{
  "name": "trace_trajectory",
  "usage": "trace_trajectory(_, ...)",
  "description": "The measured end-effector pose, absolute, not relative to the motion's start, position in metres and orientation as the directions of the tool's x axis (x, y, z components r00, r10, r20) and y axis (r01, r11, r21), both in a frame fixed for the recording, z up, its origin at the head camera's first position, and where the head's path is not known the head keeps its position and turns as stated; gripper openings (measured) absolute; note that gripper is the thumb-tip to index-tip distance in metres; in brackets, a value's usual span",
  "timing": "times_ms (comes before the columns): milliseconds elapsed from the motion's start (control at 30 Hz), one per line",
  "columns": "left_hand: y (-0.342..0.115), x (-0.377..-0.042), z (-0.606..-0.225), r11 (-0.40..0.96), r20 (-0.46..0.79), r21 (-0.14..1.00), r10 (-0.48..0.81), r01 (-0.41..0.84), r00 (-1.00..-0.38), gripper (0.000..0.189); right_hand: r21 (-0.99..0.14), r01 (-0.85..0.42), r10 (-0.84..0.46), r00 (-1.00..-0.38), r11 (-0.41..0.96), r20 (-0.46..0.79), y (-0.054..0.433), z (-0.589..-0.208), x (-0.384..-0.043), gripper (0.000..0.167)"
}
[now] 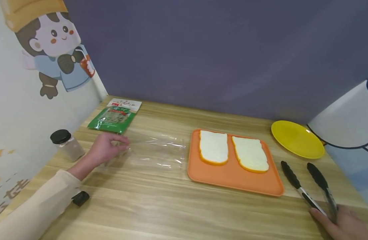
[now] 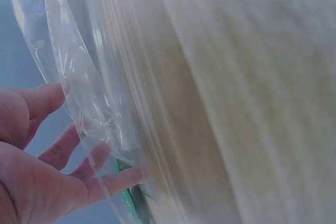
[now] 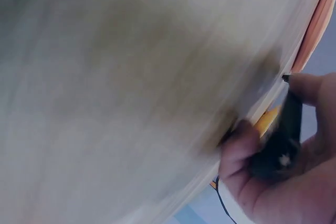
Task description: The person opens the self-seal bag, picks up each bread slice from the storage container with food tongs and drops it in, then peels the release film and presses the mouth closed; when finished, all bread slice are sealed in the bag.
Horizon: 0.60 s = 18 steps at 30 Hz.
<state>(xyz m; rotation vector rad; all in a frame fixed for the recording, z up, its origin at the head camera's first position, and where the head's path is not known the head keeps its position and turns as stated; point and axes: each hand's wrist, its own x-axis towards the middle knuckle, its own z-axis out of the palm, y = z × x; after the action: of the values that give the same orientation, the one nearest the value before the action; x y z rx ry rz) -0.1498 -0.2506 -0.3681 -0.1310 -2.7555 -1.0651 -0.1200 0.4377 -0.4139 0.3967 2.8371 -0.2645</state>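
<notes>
The tabletop point(image 1: 160, 206) fills the lower half of the frame, with an orange tray point(image 1: 231, 176) right of centre carrying two bread slices point(image 1: 213, 146) side by side. Further right sit a yellow plate point(image 1: 297, 138) and, nearer the bottom right corner, black-tipped tongs point(image 1: 306, 181).

The clear plastic bag point(image 1: 155, 151) lies flat just left of the tray. It looks featherlight, limp and slick, likely to crumple or slide rather than lift cleanly, so a pinch at its left edge seems the best hold. The left hand point(image 1: 107, 148) rests there, fingers loosely spread and touching the film without closing on it.

The right hand point(image 1: 342, 223) grips the handle end of the tongs; these look stiff and light, easy to steer from that end.

At upper left lie a green packet point(image 1: 115, 116) and a small jar point(image 1: 67, 145).
</notes>
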Motion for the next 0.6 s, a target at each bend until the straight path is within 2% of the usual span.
trace_trajectory(200, -0.251, -0.148, -0.367, 0.729, 0.191, 0.669, 0.02, 0.145, -0.981, 0.015, -0.206, 0.291, 0.233, -0.936, 0.934, -0.265, 0.428, -0.403, -0.121, 0.078)
trace_trajectory(400, -0.25, -0.148, -0.367, 0.728, 0.186, 0.671, 0.017, 0.14, -0.982, 0.015, -0.265, 0.192, 0.103, -0.944, 0.945, -0.315, 0.41, -0.39, -0.122, 0.09)
trace_trajectory(600, -0.249, -0.148, -0.368, 0.73, 0.195, 0.668, 0.011, 0.141, -0.981, 0.014, -0.287, 0.112, 0.002, -0.934, 0.951, -0.358, 0.384, -0.38, -0.116, 0.092)
